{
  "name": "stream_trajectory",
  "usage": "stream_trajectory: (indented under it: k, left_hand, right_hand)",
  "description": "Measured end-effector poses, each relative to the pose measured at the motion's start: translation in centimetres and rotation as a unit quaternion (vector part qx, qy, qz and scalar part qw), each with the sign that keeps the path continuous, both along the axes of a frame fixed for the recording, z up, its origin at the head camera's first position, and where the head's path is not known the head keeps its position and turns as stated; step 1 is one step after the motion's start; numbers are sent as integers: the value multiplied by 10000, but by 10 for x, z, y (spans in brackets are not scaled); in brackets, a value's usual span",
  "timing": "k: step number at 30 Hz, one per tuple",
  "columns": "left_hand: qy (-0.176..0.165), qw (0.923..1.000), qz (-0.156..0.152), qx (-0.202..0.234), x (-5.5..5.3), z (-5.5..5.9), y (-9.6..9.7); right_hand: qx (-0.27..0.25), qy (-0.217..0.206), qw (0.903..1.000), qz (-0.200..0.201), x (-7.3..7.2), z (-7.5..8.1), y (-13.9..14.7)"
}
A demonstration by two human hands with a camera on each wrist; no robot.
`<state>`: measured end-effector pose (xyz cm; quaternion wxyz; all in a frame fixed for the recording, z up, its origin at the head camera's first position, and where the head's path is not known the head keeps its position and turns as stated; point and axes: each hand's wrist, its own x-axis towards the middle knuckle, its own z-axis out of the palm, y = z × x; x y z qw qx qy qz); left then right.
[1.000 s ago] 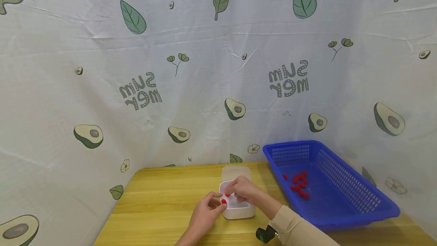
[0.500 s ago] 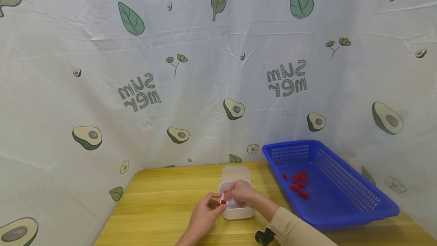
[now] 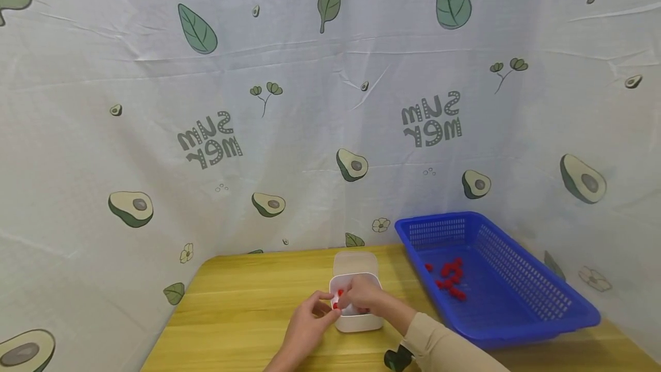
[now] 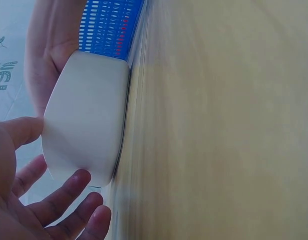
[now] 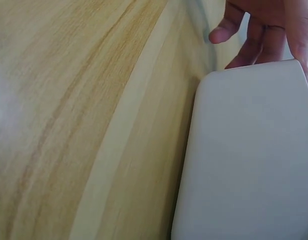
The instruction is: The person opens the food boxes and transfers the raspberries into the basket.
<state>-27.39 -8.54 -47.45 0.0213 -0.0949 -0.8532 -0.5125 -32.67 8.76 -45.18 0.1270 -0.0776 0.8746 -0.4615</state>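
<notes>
A small white lidded box (image 3: 360, 324) stands on the table with its lid (image 3: 355, 263) folded back. My left hand (image 3: 307, 326) rests against its left side, thumb and fingertips touching the rim and wall. The left wrist view shows the fingers spread and slightly bent by the box (image 4: 88, 115). My right hand (image 3: 364, 293) reaches down into the box with bent fingers; whether they pinch anything is hidden. Small red pieces show inside: one red piece (image 3: 340, 292) near the right fingertips, another red piece (image 3: 335, 305) by the left rim. Their exact kind is too small to tell.
A blue plastic basket (image 3: 516, 280) stands to the right, with several red pieces (image 3: 452, 274) on its floor. A dark object (image 3: 397, 358) sits by the right wrist. A patterned white cloth (image 3: 310, 131) hangs behind the yellow wooden table (image 3: 248, 297).
My right fingertips have moved slightly left and nearer inside the box, and the red piece beside them has come into fuller view. My left hand has stayed in place.
</notes>
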Motion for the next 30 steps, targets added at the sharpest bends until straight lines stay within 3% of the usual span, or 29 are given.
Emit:
stream_trajectory:
  k: [19, 30]
  left_hand:
    - [116, 9999, -69, -84, -1, -2, -1]
    - [125, 9999, -62, -94, 1, 0, -2]
  right_hand:
    - [408, 153, 9990, 2, -3, -5, -6]
    - [245, 49, 9997, 17, 1, 4, -5]
